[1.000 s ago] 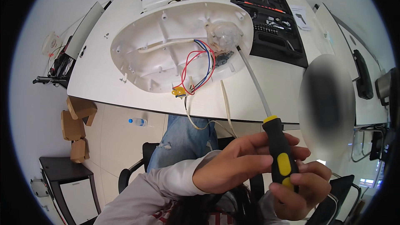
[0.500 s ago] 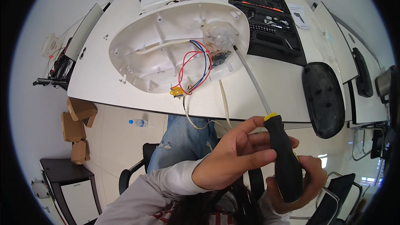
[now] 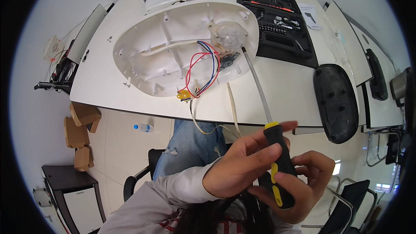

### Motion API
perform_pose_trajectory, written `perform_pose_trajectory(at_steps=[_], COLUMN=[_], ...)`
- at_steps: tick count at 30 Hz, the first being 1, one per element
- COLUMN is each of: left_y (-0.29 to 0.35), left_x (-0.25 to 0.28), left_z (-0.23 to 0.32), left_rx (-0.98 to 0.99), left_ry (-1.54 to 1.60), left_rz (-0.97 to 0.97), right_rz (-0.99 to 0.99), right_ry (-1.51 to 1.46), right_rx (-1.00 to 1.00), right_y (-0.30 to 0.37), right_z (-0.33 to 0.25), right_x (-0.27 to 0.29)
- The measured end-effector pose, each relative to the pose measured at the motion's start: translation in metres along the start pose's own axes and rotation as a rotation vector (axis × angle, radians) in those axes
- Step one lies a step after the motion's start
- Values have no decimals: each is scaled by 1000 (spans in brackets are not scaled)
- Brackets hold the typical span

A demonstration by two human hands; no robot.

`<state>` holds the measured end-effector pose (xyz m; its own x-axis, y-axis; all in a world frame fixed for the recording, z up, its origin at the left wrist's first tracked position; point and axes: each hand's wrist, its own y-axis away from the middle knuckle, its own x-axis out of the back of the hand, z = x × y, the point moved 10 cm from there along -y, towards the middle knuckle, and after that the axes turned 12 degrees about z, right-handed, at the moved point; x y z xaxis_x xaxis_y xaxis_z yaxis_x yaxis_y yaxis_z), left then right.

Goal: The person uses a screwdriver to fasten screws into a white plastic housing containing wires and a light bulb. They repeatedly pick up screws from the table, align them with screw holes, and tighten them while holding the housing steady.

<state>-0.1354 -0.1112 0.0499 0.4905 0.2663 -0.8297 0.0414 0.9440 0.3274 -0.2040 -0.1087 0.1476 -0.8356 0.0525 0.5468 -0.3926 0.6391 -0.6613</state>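
Plastic formed the wide white shell (image 3: 149,65) that lay open on the table (image 3: 96,78); it looked light and fairly stiff, best taken by its rim. Within it, the red and blue wires (image 3: 187,77) seemed soft and easily strained, better left unpulled. Near its right end, the clear housing (image 3: 228,37) looked hard but perhaps brittle, safest held around its sides. The screwdriver (image 3: 269,125) slanted from that housing's lower edge down past the table edge; whether its tip touched could not be told. It looked rigid, weighted toward its thick black-and-yellow handle, which likely gave good grip. The left hand (image 3: 232,167) was partly curled, thumb on the upper handle, fingers behind. The right hand (image 3: 305,190) grasped the lower handle, its fingers loosely bent and thumb laid against it.
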Motion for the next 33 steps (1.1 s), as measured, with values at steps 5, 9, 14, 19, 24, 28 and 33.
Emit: perform_pose_trajectory(at_steps=[5,9,14,19,24,28,33], left_y=[-2,-6,-6,-9,-8,-7,-10], left_x=[3,-4,-7,13,2,0,6], left_z=[2,4,5,0,11,16,14], left_rx=[-66,-48,-77,-43,-112,-140,-134], left_ry=[-17,-38,101,29,-13,-43,-10], left_rz=[33,7,-22,57,66,71,29], right_rz=[58,66,-19,-26,154,44,7], right_ry=[47,57,149,143,70,52,100], right_rx=[-19,-49,45,84,-30,46,117], right_y=[-1,-1,-2,-1,4,-1,-2], right_z=[7,10,-11,-10,15,8,-11], right_x=[12,15,2,-3,20,12,2])
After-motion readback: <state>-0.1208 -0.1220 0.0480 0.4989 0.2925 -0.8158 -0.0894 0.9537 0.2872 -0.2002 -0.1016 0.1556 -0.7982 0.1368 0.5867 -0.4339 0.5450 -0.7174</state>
